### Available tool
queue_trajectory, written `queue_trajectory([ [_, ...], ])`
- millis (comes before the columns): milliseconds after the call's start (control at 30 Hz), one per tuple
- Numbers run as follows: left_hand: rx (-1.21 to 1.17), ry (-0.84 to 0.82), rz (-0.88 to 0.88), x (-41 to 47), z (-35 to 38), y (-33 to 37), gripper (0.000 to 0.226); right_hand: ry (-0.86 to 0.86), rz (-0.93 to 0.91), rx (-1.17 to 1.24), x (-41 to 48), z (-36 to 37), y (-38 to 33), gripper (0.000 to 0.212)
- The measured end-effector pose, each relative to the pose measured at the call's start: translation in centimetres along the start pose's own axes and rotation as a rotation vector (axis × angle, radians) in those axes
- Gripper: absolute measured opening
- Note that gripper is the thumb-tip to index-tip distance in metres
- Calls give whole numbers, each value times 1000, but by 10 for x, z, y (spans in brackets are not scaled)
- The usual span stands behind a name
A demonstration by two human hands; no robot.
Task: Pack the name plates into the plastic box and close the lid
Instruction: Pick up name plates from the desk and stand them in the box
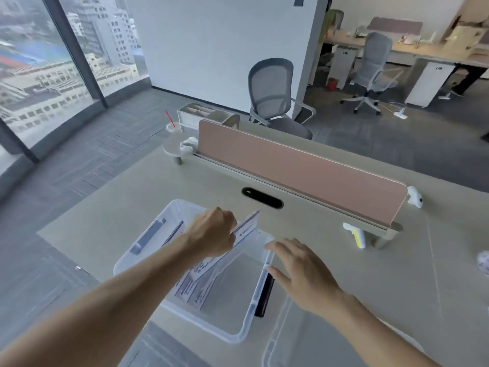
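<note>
Putting a name plate [244, 229] into the plastic box [246, 329].
My left grip [214, 233] holds it tilted to slide in; my right grip [299, 268], wide, steadies the rim.

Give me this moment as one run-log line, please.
left hand: lowering name plate into plastic box | right hand: open at box rim | lid: off, beside box
</note>
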State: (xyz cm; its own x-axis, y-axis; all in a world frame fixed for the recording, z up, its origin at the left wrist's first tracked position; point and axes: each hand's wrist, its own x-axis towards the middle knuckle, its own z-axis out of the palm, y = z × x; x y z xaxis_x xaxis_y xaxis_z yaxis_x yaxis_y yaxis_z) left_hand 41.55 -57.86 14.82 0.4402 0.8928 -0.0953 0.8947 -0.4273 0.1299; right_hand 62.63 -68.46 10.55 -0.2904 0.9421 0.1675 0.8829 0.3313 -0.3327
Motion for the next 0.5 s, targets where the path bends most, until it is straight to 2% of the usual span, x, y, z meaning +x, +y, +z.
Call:
queue_trajectory([
  [233, -194, -52, -174, 5, 71, -23, 28, -181, -150, -8, 24, 63, -5, 32],
  [500, -236, -118, -241, 12, 136, -20, 19, -343, -153, 7, 30, 112, 11, 34],
])
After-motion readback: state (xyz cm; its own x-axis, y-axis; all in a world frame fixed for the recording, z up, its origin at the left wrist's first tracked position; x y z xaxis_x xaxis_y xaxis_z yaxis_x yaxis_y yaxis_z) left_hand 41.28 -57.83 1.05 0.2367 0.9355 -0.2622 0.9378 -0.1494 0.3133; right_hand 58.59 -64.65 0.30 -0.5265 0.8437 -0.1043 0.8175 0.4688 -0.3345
